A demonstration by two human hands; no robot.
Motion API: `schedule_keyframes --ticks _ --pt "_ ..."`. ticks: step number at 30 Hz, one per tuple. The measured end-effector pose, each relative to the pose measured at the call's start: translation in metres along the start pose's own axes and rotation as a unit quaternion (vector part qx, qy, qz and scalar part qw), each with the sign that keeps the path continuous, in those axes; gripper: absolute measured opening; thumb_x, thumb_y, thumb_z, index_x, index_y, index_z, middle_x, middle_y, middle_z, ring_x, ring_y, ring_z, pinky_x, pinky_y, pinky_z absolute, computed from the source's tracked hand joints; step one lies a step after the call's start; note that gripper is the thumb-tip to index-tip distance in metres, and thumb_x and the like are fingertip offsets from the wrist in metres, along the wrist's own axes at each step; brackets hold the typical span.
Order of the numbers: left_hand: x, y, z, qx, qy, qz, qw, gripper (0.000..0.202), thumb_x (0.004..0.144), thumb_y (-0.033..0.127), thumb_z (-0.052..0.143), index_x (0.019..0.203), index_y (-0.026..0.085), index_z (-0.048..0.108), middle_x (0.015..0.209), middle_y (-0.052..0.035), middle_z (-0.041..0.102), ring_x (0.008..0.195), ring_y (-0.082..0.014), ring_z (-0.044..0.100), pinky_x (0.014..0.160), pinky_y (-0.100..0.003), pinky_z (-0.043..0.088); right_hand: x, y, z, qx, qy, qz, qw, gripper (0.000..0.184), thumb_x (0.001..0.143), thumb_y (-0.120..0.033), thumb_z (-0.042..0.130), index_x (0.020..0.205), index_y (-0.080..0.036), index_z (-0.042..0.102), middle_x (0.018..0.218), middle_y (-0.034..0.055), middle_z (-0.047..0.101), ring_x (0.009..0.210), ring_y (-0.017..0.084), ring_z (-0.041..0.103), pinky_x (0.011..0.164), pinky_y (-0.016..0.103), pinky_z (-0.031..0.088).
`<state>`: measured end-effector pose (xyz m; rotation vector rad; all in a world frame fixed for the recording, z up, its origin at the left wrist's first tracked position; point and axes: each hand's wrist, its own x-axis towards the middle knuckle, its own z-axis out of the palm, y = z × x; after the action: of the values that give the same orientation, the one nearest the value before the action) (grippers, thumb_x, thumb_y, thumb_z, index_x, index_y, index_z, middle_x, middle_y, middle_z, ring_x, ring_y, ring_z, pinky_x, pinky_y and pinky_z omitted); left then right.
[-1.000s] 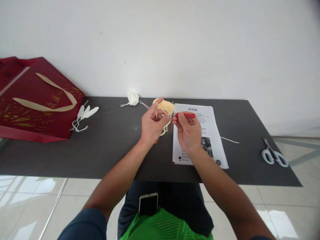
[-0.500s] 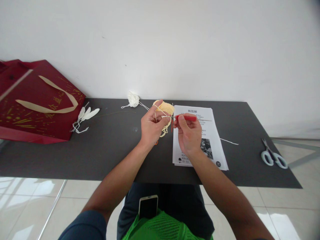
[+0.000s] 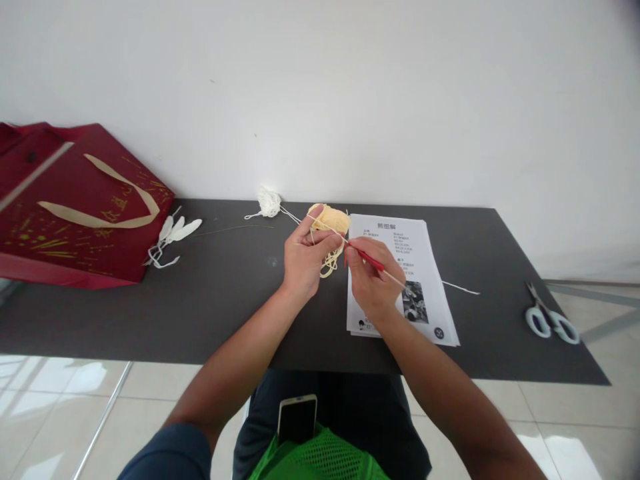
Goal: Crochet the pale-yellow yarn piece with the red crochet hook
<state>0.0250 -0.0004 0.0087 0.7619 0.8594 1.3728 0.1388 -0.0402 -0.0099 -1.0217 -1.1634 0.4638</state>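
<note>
My right hand (image 3: 375, 277) is closed around the red handle of a crochet hook (image 3: 371, 260), whose thin back end slants down to the right. White yarn (image 3: 324, 225) runs over the raised index finger of my left hand (image 3: 306, 263) towards the hook's tip. The left thumb and fingers pinch together at the work, which is mostly hidden by them. Just behind my left hand lies a ball of pale yellow yarn (image 3: 333, 219), with loose loops hanging below it. Further back left sits a small white yarn ball (image 3: 269, 201), its strand leading towards my left hand.
Printed pattern sheets (image 3: 395, 230) lie under and beside my right hand. Scissors (image 3: 550, 320) rest at the table's right end. On the left stand a dark red gift bag (image 3: 110, 207) and white crocheted pieces (image 3: 175, 230). A phone (image 3: 297, 419) lies on my lap.
The crochet hook has turned from nearly level to slanting, its back end now lower right. My right hand has rolled with it. The left hand keeps its pinch with the yarn over the finger.
</note>
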Motion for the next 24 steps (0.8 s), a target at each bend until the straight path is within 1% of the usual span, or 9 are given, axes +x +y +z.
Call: schedule_keyframes --ticks 2,4,6,8,10,11,15,19,24 --pt "0.0 0.003 0.0 -0.031 0.0 -0.023 0.999 0.085 0.064 0.021 0.09 0.142 0.022 0.057 0.076 0.0017 0.076 0.057 -0.0056 0.06 0.051 -0.018 0.038 -0.001 -0.001 -0.001 -0.011 -0.014 -0.03 0.999 0.022 0.082 -0.02 0.078 0.098 -0.035 0.081 0.102 0.0023 0.08 0.096 0.021 0.073 0.094 0.043 0.06" --pt "0.0 0.005 -0.001 -0.056 -0.008 -0.046 0.997 0.085 0.064 0.02 0.09 0.142 0.022 0.057 0.076 0.0016 0.075 0.053 -0.0039 0.056 0.048 -0.017 0.034 -0.001 -0.002 -0.001 -0.003 -0.031 -0.02 0.999 0.023 0.082 -0.02 0.078 0.098 -0.036 0.082 0.104 0.0022 0.08 0.095 0.021 0.073 0.094 0.043 0.061" --pt "0.001 0.007 -0.002 -0.072 -0.018 -0.07 0.995 0.083 0.065 0.019 0.09 0.141 0.023 0.058 0.078 0.0016 0.075 0.05 -0.0026 0.052 0.045 -0.017 0.03 0.0 -0.002 0.0 0.024 -0.038 0.021 0.999 0.019 0.082 -0.022 0.079 0.096 -0.036 0.082 0.106 0.0022 0.079 0.095 0.021 0.073 0.093 0.042 0.062" --pt "0.001 0.008 -0.004 -0.078 -0.026 -0.084 0.993 0.08 0.066 0.019 0.089 0.14 0.022 0.058 0.079 0.0015 0.075 0.048 -0.0014 0.048 0.043 -0.017 0.027 0.003 -0.001 0.001 0.082 -0.033 0.085 0.992 0.015 0.081 -0.026 0.08 0.094 -0.033 0.082 0.108 0.0023 0.078 0.09 0.019 0.073 0.083 0.038 0.063" --pt "0.001 0.008 -0.004 -0.079 -0.029 -0.085 0.993 0.078 0.066 0.018 0.089 0.138 0.02 0.059 0.077 0.0025 0.073 0.046 -0.0007 0.044 0.042 -0.017 0.026 0.006 0.002 0.002 0.18 -0.025 0.144 0.973 0.013 0.08 -0.028 0.081 0.093 -0.031 0.081 0.107 0.0015 0.077 0.077 0.015 0.071 0.066 0.032 0.061" --pt "0.0 0.008 -0.004 -0.078 -0.029 -0.082 0.993 0.077 0.066 0.017 0.089 0.137 0.019 0.06 0.074 0.0038 0.072 0.046 -0.0007 0.044 0.043 -0.017 0.026 0.008 0.004 0.003 0.222 -0.034 0.173 0.959 0.013 0.081 -0.028 0.08 0.095 -0.031 0.08 0.102 0.0007 0.078 0.073 0.013 0.069 0.063 0.03 0.06" --pt "0.0 0.007 -0.002 -0.058 -0.022 -0.07 0.996 0.076 0.063 0.016 0.089 0.134 0.018 0.062 0.068 0.0066 0.068 0.048 -0.0022 0.049 0.047 -0.018 0.031 0.015 0.008 0.002 0.286 -0.043 0.242 0.926 0.011 0.082 -0.029 0.08 0.093 -0.027 0.078 0.091 -0.0006 0.078 0.071 0.009 0.068 0.067 0.024 0.059" --pt "0.0 0.005 -0.001 -0.043 -0.017 -0.06 0.997 0.075 0.063 0.014 0.087 0.134 0.02 0.062 0.071 0.0063 0.07 0.051 -0.0027 0.052 0.049 -0.019 0.033 0.019 0.008 0.002 0.299 -0.037 0.253 0.919 0.011 0.08 -0.03 0.082 0.089 -0.027 0.075 0.094 -0.002 0.076 0.072 0.008 0.066 0.068 0.023 0.059" --pt "-0.001 0.003 -0.002 -0.025 -0.023 -0.046 0.998 0.075 0.064 0.017 0.087 0.134 0.019 0.062 0.073 0.0048 0.072 0.051 -0.003 0.051 0.047 -0.019 0.029 0.021 0.005 0.002 0.304 -0.031 0.236 0.922 0.01 0.081 -0.027 0.081 0.088 -0.026 0.074 0.092 -0.0024 0.074 0.071 0.007 0.064 0.066 0.021 0.056"
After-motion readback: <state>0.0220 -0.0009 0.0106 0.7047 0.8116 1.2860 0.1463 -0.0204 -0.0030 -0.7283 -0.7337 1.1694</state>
